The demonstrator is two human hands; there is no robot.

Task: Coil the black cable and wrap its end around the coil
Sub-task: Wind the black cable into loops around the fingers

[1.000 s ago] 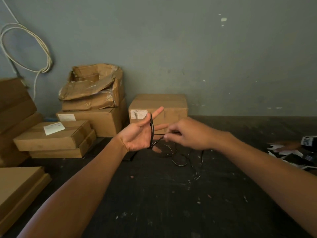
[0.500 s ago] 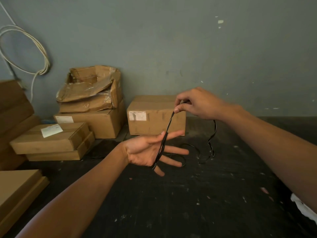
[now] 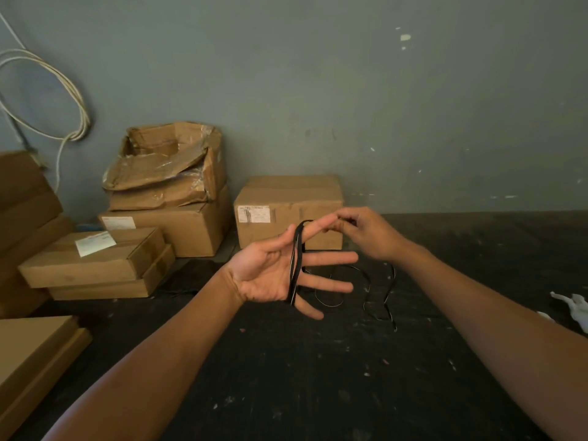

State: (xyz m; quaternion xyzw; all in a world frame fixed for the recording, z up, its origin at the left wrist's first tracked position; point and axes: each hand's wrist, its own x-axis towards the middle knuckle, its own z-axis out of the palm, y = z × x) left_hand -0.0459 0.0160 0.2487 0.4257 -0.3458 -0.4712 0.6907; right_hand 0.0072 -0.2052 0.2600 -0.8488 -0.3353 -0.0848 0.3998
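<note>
My left hand (image 3: pixel 270 272) is held palm up with its fingers spread. Several turns of the thin black cable (image 3: pixel 295 265) run across the base of those fingers, from the index finger down to the little finger. My right hand (image 3: pixel 366 232) pinches the cable just past the left index fingertip. The loose remainder of the cable (image 3: pixel 381 297) hangs down and trails in loops on the dark floor below the right hand.
Cardboard boxes stand along the wall: a sealed one (image 3: pixel 288 211) right behind my hands, a torn one on a stack (image 3: pixel 165 186), flat ones (image 3: pixel 92 259) at the left. A white cable loop (image 3: pixel 47 97) hangs on the wall. White scraps (image 3: pixel 569 305) lie at the right.
My right hand came down from above the box to the left index fingertip, laying another turn of cable over the left hand. The left hand rose slightly.
</note>
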